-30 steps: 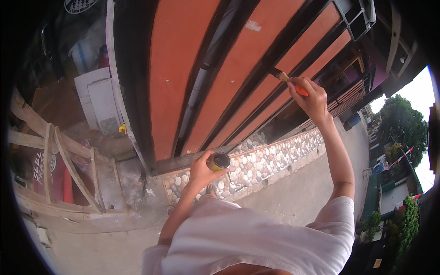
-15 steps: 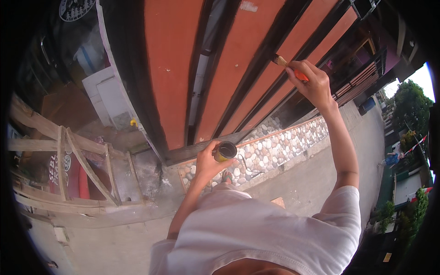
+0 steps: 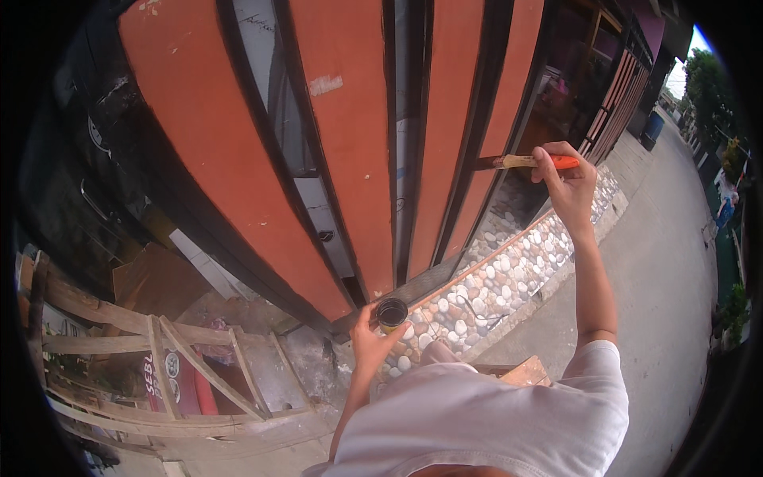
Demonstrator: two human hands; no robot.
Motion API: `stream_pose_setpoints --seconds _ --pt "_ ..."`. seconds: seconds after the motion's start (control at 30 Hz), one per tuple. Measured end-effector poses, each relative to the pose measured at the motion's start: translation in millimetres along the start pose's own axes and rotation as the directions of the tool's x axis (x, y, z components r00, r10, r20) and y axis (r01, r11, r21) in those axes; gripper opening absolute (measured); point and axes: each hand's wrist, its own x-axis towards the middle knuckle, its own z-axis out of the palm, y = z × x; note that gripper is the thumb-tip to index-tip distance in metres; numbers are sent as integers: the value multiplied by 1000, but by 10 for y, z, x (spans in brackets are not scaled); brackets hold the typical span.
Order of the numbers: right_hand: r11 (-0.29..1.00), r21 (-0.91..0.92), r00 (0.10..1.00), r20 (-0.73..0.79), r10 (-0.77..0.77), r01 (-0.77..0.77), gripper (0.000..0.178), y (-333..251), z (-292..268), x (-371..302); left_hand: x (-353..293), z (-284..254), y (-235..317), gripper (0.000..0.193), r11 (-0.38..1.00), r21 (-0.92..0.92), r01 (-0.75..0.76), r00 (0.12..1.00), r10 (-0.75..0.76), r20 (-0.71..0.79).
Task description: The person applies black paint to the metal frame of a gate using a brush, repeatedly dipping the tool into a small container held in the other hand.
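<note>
A paintbrush with an orange-and-tan handle (image 3: 520,161) is gripped in my right hand (image 3: 568,187). Its dark bristles (image 3: 486,164) reach a black strip (image 3: 469,171) along the edge of an orange panel (image 3: 451,119); whether they press on it I cannot tell. Lower down, my left hand (image 3: 372,343) wraps round a small open can (image 3: 392,314) with a dark inside, held upright near the foot of the panels. Several orange panels with black edges stand in a row in front of me, gaps between them. One panel carries a pale scraped patch (image 3: 326,85).
A pebbled ledge (image 3: 457,308) runs along the base of the panels. Wooden framing (image 3: 171,366) stands at the lower left, and a wooden board (image 3: 526,372) lies beside me. A concrete road (image 3: 652,262) stretches along the right, with a blue drum (image 3: 652,131) far off.
My view has turned, so the panels look more upright. The brush has swung from pointing up-left to nearly level and sits lower in view. Both hands keep their holds.
</note>
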Motion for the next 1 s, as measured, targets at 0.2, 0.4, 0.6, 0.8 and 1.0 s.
stream_pose_setpoints --seconds 0.2,0.4,0.6,0.8,1.0 --pt "883 214 890 -99 446 -419 32 1160 -190 -726 234 339 -96 59 999 -35 -36 998 34 -53" --pt "466 688 448 -224 866 -556 42 1987 -258 -1594 511 882 9 59 994 -106 -20 1000 20 -5" --pt "16 919 182 60 981 -393 39 2407 -267 -1900 860 1442 156 66 982 -189 -24 993 45 106" --pt "117 844 284 43 958 -523 37 2194 -286 -1410 1164 1687 271 68 987 -151 -52 974 84 212" --pt "380 786 515 -93 852 -488 34 1834 -266 -1029 1354 1747 304 70 988 -152 -26 958 68 280"
